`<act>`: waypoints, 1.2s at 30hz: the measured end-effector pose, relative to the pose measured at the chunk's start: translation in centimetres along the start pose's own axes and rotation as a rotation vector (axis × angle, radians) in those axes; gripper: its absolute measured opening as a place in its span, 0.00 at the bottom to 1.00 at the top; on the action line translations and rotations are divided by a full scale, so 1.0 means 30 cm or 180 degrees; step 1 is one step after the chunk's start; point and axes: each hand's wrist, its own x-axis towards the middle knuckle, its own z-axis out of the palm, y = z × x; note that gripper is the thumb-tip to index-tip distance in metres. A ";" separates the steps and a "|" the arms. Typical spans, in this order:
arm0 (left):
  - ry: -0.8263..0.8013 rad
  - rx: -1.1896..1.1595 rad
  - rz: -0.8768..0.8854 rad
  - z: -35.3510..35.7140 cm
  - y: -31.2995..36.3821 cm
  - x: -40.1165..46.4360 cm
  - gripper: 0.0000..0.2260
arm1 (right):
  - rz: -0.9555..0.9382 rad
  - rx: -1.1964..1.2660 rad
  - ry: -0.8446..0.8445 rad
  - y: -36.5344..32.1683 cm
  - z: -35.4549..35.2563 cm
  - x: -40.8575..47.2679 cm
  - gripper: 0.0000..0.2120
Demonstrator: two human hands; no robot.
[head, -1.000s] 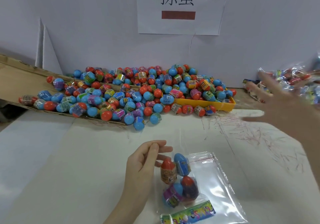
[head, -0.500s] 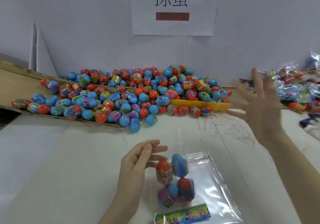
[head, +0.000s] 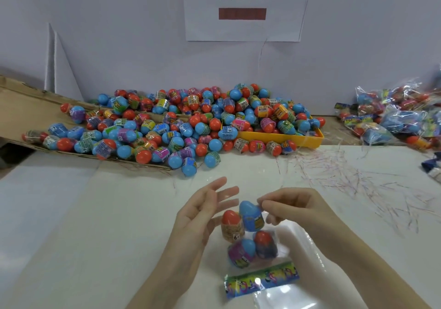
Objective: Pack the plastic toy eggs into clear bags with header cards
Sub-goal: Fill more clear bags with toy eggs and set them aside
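While the clear bag (head: 290, 241) lies flat on the white table (head: 95, 225) with four toy eggs (head: 250, 234) inside and the header card (head: 261, 279) at its near end, both hands work at its far mouth. The left hand (head: 200, 213) hovers with fingers spread, gripping nothing. The right hand (head: 293, 207) seems to pinch the film beside the blue egg (head: 250, 215), though its grasp is unclear. Closing probably goes best with the eggs nudged toward the card first.

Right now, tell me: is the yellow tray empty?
No, the yellow tray is heaped with toy eggs spilling over its rim.
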 end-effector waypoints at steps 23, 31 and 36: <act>0.0060 0.0230 -0.0252 -0.016 -0.017 0.001 0.20 | 0.0279 0.0337 -0.0153 0.027 -0.005 -0.014 0.11; 0.0288 0.0512 -0.0116 -0.014 -0.006 -0.007 0.07 | 0.0236 0.0321 -0.0226 0.015 -0.019 -0.022 0.14; 0.0456 0.0665 0.0072 -0.008 0.005 -0.009 0.11 | 0.0133 0.0160 -0.0224 0.011 -0.026 -0.023 0.13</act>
